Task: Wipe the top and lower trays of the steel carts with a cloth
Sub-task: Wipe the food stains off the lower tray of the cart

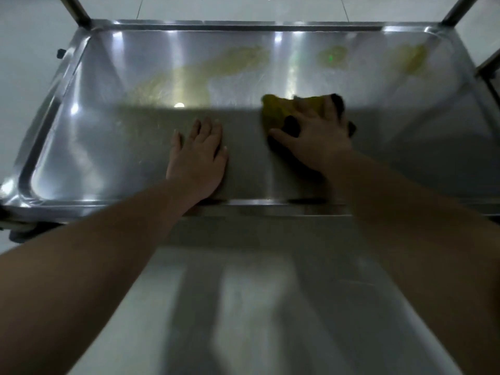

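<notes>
A steel cart tray (89,77) fills the view, seen from above, with yellowish smears along its far half. My right hand (315,139) presses flat on a yellow and dark cloth (276,109) in the middle right of the tray, fingers spread over it. My left hand (198,158) lies flat on the bare steel near the tray's front edge, fingers straight. Part of the cloth is hidden under my right palm.
Upright steel posts (77,10) rise at the far corners of the cart. A raised rim (35,147) runs round the tray. A blurred steel surface (243,307) lies nearer to me, below my forearms. Pale floor tiles (243,6) lie beyond the cart.
</notes>
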`<state>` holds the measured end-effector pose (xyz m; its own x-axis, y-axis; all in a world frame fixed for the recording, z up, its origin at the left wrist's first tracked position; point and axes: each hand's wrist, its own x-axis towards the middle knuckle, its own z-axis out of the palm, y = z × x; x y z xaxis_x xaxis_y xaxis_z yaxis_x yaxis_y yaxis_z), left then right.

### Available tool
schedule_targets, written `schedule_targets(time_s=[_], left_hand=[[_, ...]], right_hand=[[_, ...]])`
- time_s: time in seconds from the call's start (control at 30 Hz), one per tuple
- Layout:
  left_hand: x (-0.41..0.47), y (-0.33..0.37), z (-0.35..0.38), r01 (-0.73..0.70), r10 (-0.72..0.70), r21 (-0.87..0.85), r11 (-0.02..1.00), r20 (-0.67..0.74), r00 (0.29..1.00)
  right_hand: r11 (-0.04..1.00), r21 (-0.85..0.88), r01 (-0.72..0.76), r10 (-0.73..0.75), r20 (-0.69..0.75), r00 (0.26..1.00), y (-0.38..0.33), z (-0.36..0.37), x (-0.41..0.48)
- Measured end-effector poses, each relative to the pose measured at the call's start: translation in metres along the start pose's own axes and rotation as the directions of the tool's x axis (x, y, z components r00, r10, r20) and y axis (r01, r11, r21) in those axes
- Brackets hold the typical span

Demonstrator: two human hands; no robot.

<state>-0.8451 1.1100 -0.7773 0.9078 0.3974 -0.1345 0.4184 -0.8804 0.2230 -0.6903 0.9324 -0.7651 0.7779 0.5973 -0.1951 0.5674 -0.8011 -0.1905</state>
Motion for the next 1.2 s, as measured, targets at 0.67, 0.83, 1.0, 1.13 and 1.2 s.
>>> schedule_targets(time_s=[0.67,0.83,1.0,1.13,1.2], left_hand=[[-0.040,-0.047,-0.010,0.073,-0.078,0.118,0.990,0.038,0.996],[-0.040,-0.049,-0.010,0.080,-0.086,0.108,0.991,0.056,0.995],[-0.030,-0.058,-0.026,0.126,-0.117,-0.150,0.981,0.066,0.991],[-0.035,-0.046,-0.041,0.200,-0.257,-0.449,0.871,-0.070,0.964],[-0.042,-0.032,-0.044,0.175,-0.262,-0.456,0.873,-0.135,0.956]], right_hand=[[0.973,-0.078,-0.217,0.220,0.041,0.975,0.065,0.013,-0.096],[0.822,0.206,-0.530,0.545,-0.019,0.838,0.013,0.005,-0.112],[0.988,0.123,-0.091,0.078,0.106,0.991,-0.119,0.034,-0.097],[0.972,0.183,0.147,-0.168,0.101,0.981,-0.136,0.027,-0.092],[0.925,0.338,0.175,-0.140,-0.126,0.982,-0.104,0.021,-0.089]])
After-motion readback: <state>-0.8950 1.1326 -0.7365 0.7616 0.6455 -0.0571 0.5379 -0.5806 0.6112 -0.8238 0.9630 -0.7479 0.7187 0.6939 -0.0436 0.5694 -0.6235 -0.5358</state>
